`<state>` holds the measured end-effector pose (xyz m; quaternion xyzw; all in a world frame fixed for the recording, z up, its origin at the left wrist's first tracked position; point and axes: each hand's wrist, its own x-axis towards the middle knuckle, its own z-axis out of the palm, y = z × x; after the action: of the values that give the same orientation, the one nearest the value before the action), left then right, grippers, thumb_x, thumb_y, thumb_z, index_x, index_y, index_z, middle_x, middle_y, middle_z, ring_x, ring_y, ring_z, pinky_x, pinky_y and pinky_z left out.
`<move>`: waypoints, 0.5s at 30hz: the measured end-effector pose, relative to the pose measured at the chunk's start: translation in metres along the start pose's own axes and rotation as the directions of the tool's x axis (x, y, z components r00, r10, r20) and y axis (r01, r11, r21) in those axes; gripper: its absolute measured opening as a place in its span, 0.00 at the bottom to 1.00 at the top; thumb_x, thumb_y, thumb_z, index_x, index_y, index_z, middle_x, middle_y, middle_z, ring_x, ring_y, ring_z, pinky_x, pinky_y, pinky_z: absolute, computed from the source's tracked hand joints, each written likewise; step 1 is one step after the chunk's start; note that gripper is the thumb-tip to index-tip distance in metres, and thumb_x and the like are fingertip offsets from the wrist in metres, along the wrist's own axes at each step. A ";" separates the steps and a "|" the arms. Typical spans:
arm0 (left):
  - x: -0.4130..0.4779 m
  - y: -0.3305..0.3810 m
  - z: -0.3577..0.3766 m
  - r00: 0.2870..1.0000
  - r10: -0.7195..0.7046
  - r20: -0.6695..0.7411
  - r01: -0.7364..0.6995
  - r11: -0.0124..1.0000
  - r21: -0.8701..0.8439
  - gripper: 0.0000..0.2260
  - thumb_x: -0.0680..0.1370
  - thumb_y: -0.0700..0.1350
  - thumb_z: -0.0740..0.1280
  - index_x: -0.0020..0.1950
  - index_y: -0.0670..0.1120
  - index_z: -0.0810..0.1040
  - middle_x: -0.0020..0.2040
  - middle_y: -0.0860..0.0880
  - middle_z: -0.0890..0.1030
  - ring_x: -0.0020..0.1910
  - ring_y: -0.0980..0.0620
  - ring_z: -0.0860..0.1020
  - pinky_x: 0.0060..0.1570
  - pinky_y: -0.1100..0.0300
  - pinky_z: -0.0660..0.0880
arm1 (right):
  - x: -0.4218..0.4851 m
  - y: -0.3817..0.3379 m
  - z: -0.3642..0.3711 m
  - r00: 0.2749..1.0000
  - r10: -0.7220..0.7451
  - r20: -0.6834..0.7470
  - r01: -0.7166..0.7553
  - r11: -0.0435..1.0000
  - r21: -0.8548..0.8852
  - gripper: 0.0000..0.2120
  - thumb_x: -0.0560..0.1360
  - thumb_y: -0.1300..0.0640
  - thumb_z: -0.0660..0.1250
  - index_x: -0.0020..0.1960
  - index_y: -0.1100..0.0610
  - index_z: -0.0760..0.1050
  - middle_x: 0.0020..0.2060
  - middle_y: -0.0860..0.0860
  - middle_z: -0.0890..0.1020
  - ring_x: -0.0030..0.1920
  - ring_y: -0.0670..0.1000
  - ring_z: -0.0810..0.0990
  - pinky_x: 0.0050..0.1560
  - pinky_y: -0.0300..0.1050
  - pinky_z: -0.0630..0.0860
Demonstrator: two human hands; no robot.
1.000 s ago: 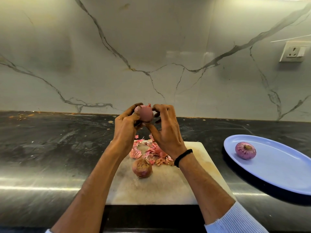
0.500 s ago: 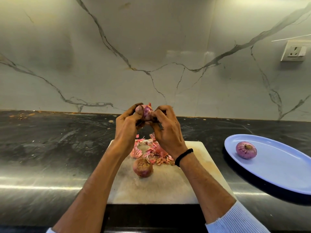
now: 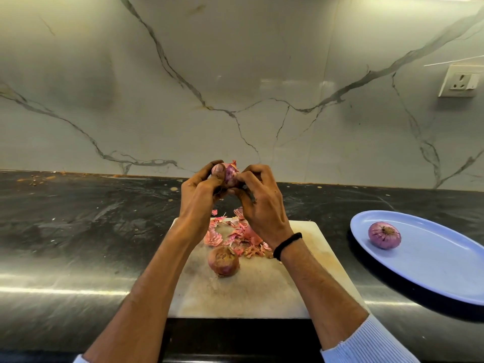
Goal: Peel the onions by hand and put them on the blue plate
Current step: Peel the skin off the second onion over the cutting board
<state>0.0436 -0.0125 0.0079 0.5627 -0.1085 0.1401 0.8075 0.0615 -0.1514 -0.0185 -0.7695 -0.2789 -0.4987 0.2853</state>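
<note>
left hand (image 3: 199, 195) grips the held onion (image 3: 231, 176), up over the board's (image 3: 262, 297) back edge | right hand (image 3: 262, 205) pinches that onion too, fingers curled | brown onion (image 3: 223, 261) sits mid board, touching the skins (image 3: 235, 238) | peeled onion (image 3: 384, 235) lies on the plate (image 3: 432, 271), near its left rim, at the bench's (image 3: 78, 231) right edge

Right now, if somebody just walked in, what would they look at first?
The left hand and right hand gripping an onion above the cutting board, picking at its skin. Next, pink peels beside a second onion on the board, and a peeled onion on the blue plate at the right.
</note>
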 end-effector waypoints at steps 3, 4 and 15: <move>0.000 0.000 0.000 1.000 0.002 -0.002 -0.002 1.000 -0.001 0.16 0.74 0.52 0.69 0.58 0.47 0.83 0.53 0.46 0.85 0.56 0.45 0.83 0.60 0.45 0.79 | 0.000 0.000 0.000 1.000 0.021 0.010 -0.021 0.999 0.030 0.12 0.76 0.65 0.72 0.59 0.61 0.76 0.54 0.55 0.73 0.50 0.48 0.76 0.52 0.30 0.75; 0.000 0.000 0.000 1.000 0.006 -0.001 -0.006 1.000 0.002 0.18 0.73 0.52 0.69 0.59 0.47 0.82 0.54 0.45 0.85 0.57 0.44 0.82 0.61 0.44 0.79 | 0.000 0.000 0.000 0.999 0.035 0.018 -0.036 0.998 0.043 0.14 0.76 0.65 0.71 0.61 0.59 0.75 0.54 0.55 0.73 0.50 0.50 0.77 0.51 0.32 0.76; 0.002 0.000 -0.001 1.000 -0.004 -0.005 0.004 1.000 -0.022 0.16 0.74 0.51 0.69 0.59 0.46 0.82 0.52 0.47 0.86 0.56 0.45 0.83 0.58 0.50 0.80 | 0.001 0.000 0.000 1.000 0.015 -0.019 -0.015 1.000 0.016 0.08 0.76 0.64 0.72 0.54 0.62 0.78 0.52 0.56 0.75 0.50 0.47 0.74 0.52 0.27 0.72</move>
<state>0.0456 -0.0115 0.0087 0.5538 -0.1071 0.1388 0.8140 0.0618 -0.1509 -0.0180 -0.7644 -0.2741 -0.5018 0.2979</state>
